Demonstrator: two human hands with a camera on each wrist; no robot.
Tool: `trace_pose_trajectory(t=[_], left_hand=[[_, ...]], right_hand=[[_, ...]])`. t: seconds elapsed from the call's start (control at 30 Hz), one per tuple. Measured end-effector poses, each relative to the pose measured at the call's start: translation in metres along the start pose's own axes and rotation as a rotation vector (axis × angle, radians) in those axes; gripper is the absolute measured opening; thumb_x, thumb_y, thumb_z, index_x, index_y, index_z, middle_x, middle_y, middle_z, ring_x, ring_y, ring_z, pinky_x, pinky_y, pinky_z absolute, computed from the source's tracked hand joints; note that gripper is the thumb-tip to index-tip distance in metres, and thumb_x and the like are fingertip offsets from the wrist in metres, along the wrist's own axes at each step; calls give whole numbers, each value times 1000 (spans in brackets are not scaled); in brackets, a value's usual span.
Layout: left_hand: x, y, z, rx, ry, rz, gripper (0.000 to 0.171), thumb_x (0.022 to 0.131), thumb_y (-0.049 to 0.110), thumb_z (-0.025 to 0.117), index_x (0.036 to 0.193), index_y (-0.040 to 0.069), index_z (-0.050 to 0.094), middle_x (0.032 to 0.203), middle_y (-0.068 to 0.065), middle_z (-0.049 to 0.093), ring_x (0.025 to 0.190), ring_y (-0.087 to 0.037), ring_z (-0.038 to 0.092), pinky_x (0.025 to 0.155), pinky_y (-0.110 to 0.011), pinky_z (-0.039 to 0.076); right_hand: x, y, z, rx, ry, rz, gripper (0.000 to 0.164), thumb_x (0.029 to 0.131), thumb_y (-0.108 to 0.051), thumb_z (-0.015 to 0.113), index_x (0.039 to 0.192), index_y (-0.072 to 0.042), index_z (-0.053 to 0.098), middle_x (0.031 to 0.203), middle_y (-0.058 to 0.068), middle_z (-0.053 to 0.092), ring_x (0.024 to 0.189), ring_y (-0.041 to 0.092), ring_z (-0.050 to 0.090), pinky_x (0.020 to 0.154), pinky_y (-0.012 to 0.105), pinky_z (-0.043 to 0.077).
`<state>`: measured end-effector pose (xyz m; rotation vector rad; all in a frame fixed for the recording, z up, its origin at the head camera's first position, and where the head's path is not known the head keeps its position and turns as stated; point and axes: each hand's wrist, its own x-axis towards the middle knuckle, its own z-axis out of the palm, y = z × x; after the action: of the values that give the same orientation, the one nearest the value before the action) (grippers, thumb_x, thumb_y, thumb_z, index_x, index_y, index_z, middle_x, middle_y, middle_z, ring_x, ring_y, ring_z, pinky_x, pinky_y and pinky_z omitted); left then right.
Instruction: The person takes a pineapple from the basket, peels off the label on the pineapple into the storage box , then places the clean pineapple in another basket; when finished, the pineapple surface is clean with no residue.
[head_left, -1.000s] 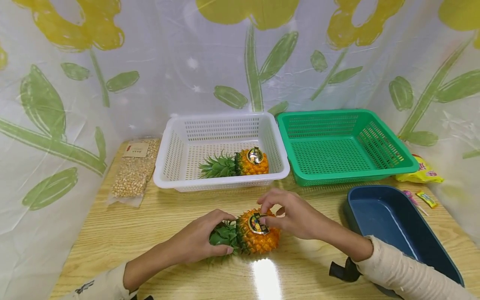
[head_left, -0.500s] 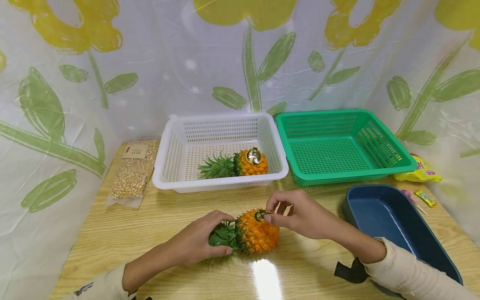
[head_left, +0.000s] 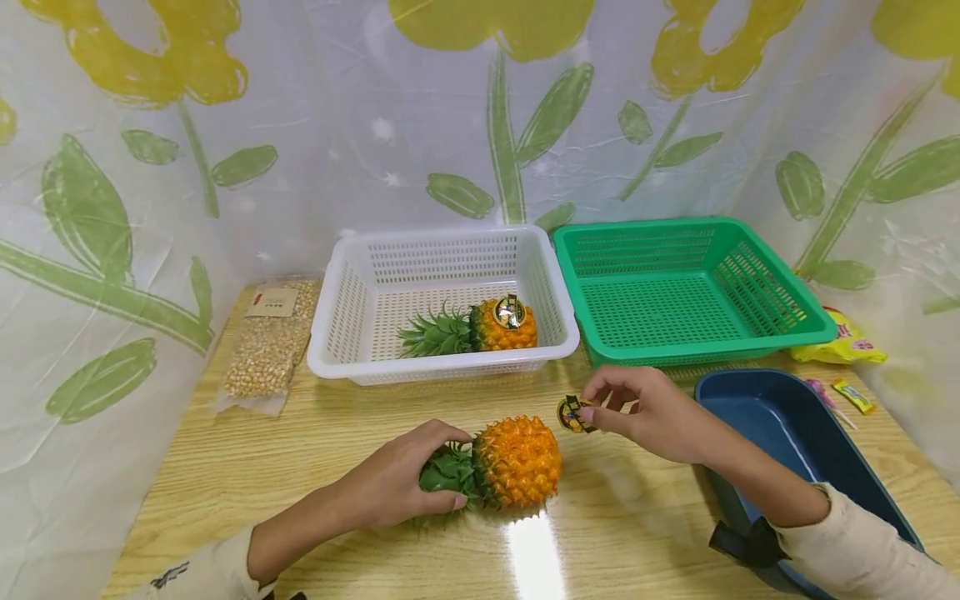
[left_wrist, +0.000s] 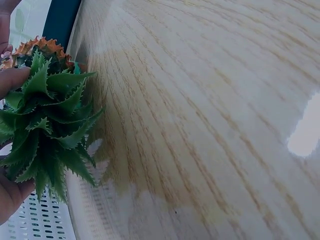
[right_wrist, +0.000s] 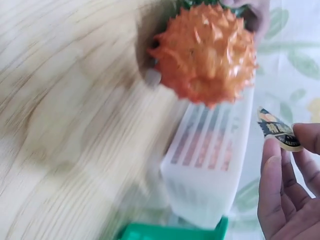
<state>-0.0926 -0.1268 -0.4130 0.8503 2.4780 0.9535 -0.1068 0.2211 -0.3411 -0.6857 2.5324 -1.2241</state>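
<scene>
An orange toy-like pineapple lies on its side on the wooden table, its spiky green leaves pointing left. My left hand grips it around the leaves, thumb on the near side. To the right of the fruit, my right hand pinches a round black and gold sticker between thumb and fingers. In the right wrist view the sticker is bent and clear of the pineapple. The pineapple's orange skin shows no label on its visible side.
A white basket at the back holds another pineapple bearing a similar sticker. Beside it stand a green basket and a dark blue tray. A bag of corn kernels lies left; a lollipop, small wrapped candy and yellow packet lie right.
The sticker has come off the pineapple and moved right in my right hand's pinch. My left hand and the pineapple have stayed in place.
</scene>
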Motion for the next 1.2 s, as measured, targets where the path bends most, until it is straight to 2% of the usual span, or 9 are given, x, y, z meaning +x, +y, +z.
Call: trace_pose_trajectory(t=[0.27, 0.4, 0.53, 0.67, 0.87, 1.0, 1.2], left_hand=[[-1, 0, 0, 5, 4, 1, 64, 89, 50, 74, 142, 22, 51, 137, 1, 55, 123, -23, 58, 96, -48, 52], [0, 0, -1, 8, 3, 1, 64, 89, 50, 73, 142, 22, 51, 137, 2, 55, 123, -22, 58, 96, -47, 52], [0, -1, 0, 1, 0, 7, 64, 89, 52, 72, 142, 22, 51, 137, 1, 55, 123, -23, 58, 95, -48, 52], [0, 0, -1, -4, -2, 6, 64, 89, 52, 72, 141, 22, 51, 138, 0, 54, 122, -23, 58, 94, -47, 52], [0, 0, -1, -4, -4, 2, 64, 89, 51, 73, 141, 22, 52, 137, 0, 54, 119, -22, 59, 91, -44, 53], [0, 0, -1, 3, 5, 7, 62, 89, 50, 74, 141, 23, 52, 137, 1, 55, 122, -23, 58, 95, -47, 52], [0, -1, 0, 2, 11, 10, 60, 89, 49, 74, 140, 25, 52, 136, 3, 55, 123, -21, 58, 96, -47, 52]], right_hand=[[-17, 13, -23, -22, 34, 85, 6, 99, -20, 65, 103, -16, 68, 97, 1, 69, 82, 18, 66, 64, 32, 53], [-26, 21, -32, -19, 53, 150, 11, 100, -21, 64, 107, -14, 67, 94, 4, 68, 80, 15, 65, 60, 35, 51], [-32, 32, -40, -32, 60, 179, 14, 101, -21, 63, 110, -12, 66, 93, 6, 67, 72, 13, 60, 56, 34, 50], [-39, 40, -49, -51, 68, 209, 16, 101, -21, 62, 112, -10, 65, 92, 6, 67, 72, 12, 61, 57, 34, 51], [-50, 53, -62, -74, 91, 190, 16, 101, -19, 62, 113, -8, 65, 87, 1, 70, 76, 15, 66, 56, 33, 51], [-55, 61, -68, -63, 109, 178, 15, 101, -18, 63, 111, -8, 65, 86, 0, 70, 72, 17, 67, 55, 33, 52], [-64, 76, -80, -19, 88, 210, 16, 101, -16, 62, 113, -6, 63, 86, 1, 69, 73, 19, 69, 56, 35, 54]])
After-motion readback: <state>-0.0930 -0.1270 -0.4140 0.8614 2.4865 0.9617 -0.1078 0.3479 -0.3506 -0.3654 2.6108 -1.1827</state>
